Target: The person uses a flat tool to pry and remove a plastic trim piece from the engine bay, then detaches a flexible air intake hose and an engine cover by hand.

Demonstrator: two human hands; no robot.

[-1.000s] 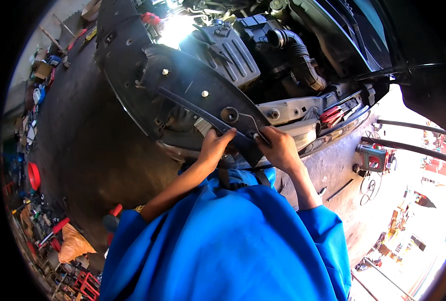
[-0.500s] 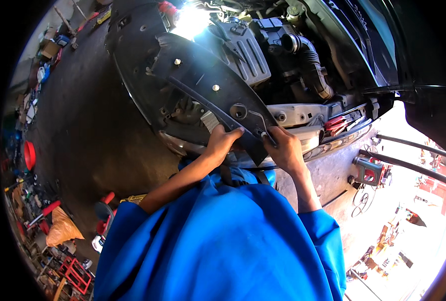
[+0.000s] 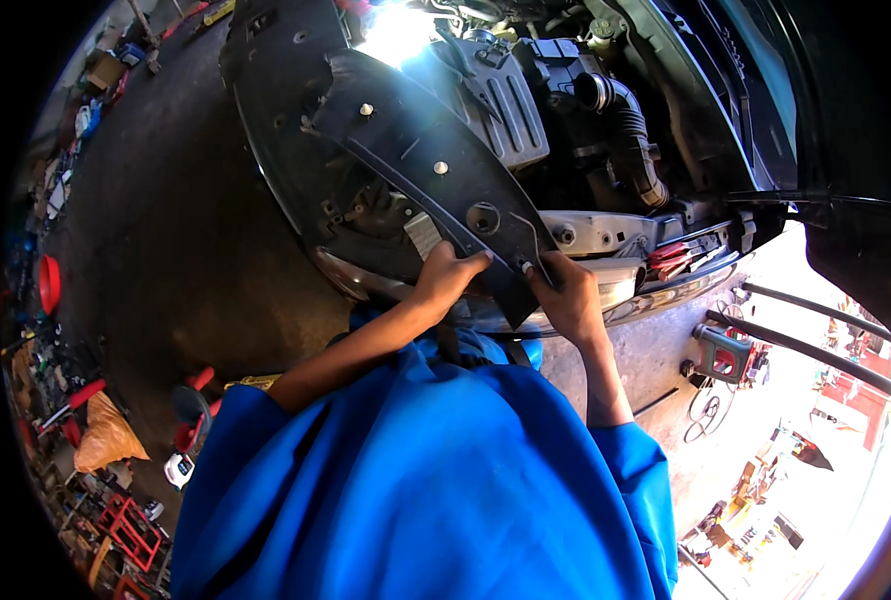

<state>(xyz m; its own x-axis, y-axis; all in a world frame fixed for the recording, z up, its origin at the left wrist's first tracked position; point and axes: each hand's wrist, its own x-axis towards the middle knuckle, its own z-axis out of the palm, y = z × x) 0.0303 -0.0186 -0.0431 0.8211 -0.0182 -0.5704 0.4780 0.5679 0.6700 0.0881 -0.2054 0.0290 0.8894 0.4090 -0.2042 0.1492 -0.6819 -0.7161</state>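
A long black plastic cover panel (image 3: 405, 130) lies slanted over the front of an open engine bay. Two pale push clips, the upper clip (image 3: 366, 109) and the lower clip (image 3: 440, 168), stand up from it. My left hand (image 3: 447, 278) is closed on the panel's near left edge, thumb on top. At the near right edge my right hand (image 3: 568, 295) grips the panel, its fingertips beside a small pale fastener (image 3: 525, 267). A thin, pale bent line runs toward those fingers; whether it is wire, I cannot tell. Its undersides and hidden fingers do not show.
Behind the panel sit a grey ribbed engine cover (image 3: 510, 115) and a corrugated intake hose (image 3: 630, 130). Red-handled pliers (image 3: 668, 257) rest on the bumper's right side. A grey-green container (image 3: 722, 352) stands on the floor at right. Clutter lines the left wall.
The view has shifted a little, so the car appears slightly farther right. Both hands keep their hold on the panel, with the right fingertips a little nearer the small fastener.
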